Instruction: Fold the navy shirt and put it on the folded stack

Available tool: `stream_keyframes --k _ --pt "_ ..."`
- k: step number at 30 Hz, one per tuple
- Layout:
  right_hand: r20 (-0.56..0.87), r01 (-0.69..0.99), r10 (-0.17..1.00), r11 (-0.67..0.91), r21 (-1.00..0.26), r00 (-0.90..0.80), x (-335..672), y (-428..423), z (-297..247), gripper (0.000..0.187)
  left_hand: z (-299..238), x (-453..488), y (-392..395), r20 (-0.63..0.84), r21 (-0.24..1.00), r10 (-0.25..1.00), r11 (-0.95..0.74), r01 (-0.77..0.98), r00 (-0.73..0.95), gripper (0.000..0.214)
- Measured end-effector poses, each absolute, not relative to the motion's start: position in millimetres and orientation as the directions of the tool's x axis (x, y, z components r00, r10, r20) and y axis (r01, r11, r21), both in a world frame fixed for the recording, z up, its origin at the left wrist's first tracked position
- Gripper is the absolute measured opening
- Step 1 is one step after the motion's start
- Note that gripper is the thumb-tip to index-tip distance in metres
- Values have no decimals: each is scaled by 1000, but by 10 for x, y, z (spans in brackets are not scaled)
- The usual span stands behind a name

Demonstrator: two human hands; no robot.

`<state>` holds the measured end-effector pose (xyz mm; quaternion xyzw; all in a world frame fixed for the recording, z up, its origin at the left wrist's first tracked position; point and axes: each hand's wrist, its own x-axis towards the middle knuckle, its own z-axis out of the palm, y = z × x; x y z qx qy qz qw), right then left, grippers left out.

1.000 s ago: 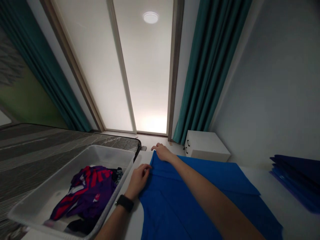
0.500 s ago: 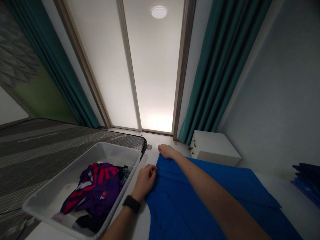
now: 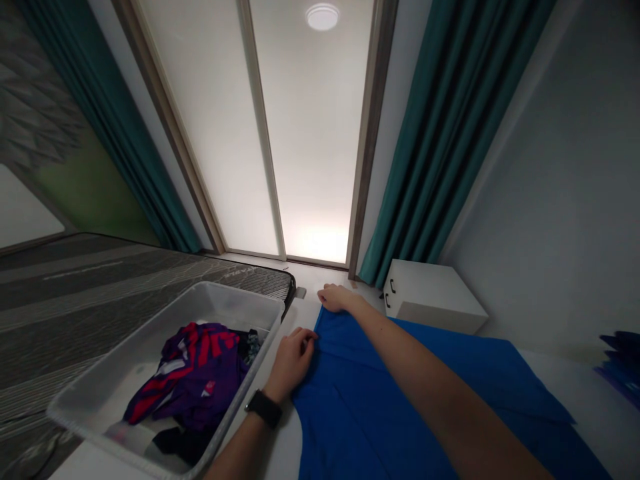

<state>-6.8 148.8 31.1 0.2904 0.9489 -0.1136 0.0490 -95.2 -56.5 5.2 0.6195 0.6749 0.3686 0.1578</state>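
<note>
A blue shirt (image 3: 360, 393) lies spread over a white table, reaching from the middle of the head view to the lower right. My right hand (image 3: 336, 298) is closed on its far left corner, fingers curled over the cloth. Closer to me, my left hand (image 3: 293, 360) pinches the left edge of the same shirt between thumb and fingers. A dark watch sits on my left wrist. My right forearm passes over the shirt and hides part of it.
Left of the shirt stands a clear plastic bin (image 3: 95, 420) holding a purple and red garment (image 3: 200, 373) and dark clothes. A striped mattress (image 3: 45, 300) lies beyond it. Folded dark-blue clothes (image 3: 623, 367) are at the right edge. A white cabinet (image 3: 435, 287) stands behind the table.
The whole view has shifted slightly, so things appear a little further right. Both hands keep their places on the shirt's edge.
</note>
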Motion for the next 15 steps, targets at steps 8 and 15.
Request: stream_keyframes --k 8,15 --pt "-165 580 557 764 -284 -814 -73 1544 265 21 44 -957 -564 250 705 949 -42 708 -193 23" --pt "-36 578 606 737 -351 -795 -1 1466 181 38 9 -963 -562 268 657 949 -56 751 -163 22"
